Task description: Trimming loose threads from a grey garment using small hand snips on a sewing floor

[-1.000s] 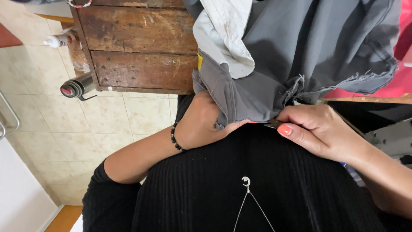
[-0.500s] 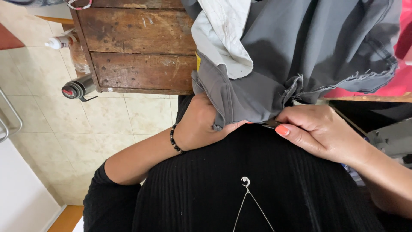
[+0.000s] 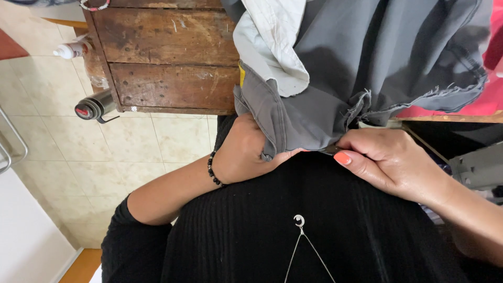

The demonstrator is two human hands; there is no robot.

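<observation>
A grey garment (image 3: 367, 68) with a white lining (image 3: 272, 47) and frayed edges hangs over the front of a wooden table, close to my chest. My left hand (image 3: 243, 154), with a black bead bracelet on the wrist, grips the folded lower edge of the grey cloth from below. My right hand (image 3: 390, 160), nails painted orange, pinches the same edge a little to the right; something small and dark shows between its fingers and the cloth. Both hands press against my black ribbed top (image 3: 314, 230).
A worn wooden drawer unit (image 3: 167, 57) stands in front of me. A dark flask (image 3: 91, 107) and a white bottle (image 3: 70, 50) lie on the beige tiled floor (image 3: 78, 173). Pink cloth (image 3: 477, 99) lies at the right, with a grey machine part (image 3: 479, 165) below it.
My right hand has shifted slightly along the cloth's edge. The left hand keeps its grip in the same place.
</observation>
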